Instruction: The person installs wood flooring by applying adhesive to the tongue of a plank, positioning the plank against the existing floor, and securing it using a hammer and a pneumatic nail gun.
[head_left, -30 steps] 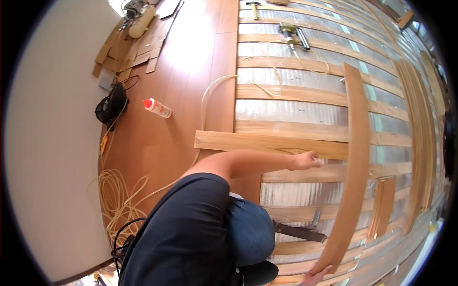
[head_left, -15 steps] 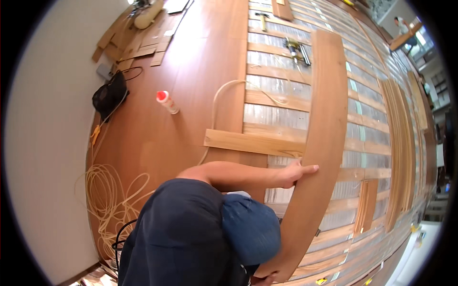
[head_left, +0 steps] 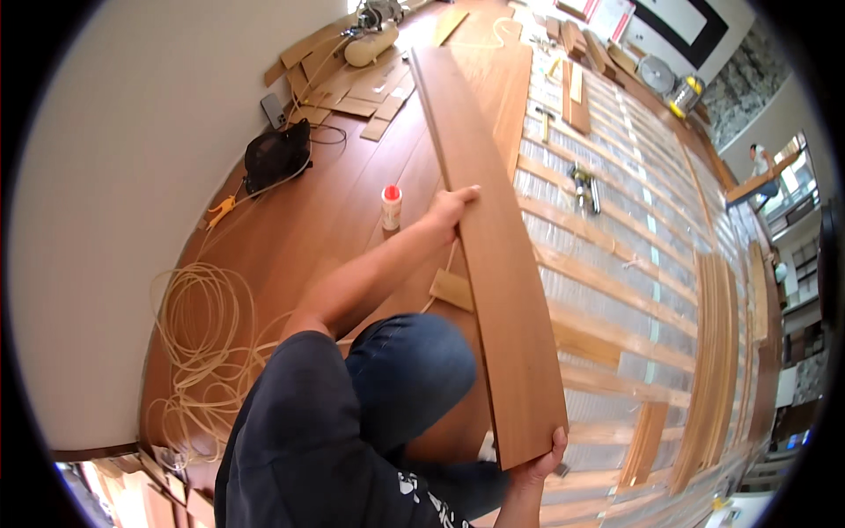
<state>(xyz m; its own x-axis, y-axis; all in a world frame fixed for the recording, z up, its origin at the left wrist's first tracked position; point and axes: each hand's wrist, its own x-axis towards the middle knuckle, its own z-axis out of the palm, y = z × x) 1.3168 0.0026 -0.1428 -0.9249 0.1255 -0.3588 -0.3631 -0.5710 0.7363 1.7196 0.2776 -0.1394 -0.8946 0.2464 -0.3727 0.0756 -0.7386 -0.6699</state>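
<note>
A long brown floorboard (head_left: 506, 290) is held up at a slant across the middle, running from the upper left down to the lower right. My left hand (head_left: 453, 211) grips its left edge around the middle, thumb over the top face. At the near end, my right hand (head_left: 541, 462) grasps the lower right corner; some of its fingers are hidden beneath. A short wood block (head_left: 451, 289) shows partly below the board. Beside my left forearm, a white glue bottle (head_left: 392, 209) with a red cap stands on the laid floor (head_left: 326, 220).
Wooden battens (head_left: 607, 236) over clear sheeting stretch to the right, with a nail gun (head_left: 584, 187) and a hammer (head_left: 545, 123) on them. Stacked planks (head_left: 713, 352) lie farther right. A coiled hose (head_left: 202, 326), black bag (head_left: 277, 158) and compressor (head_left: 371, 44) line the left wall. Another person (head_left: 764, 167) is far right.
The floorboard has swung leftward and lifted, its far end now over the laid floor. My left hand has moved up and left with it, and my right hand has come into clearer view.
</note>
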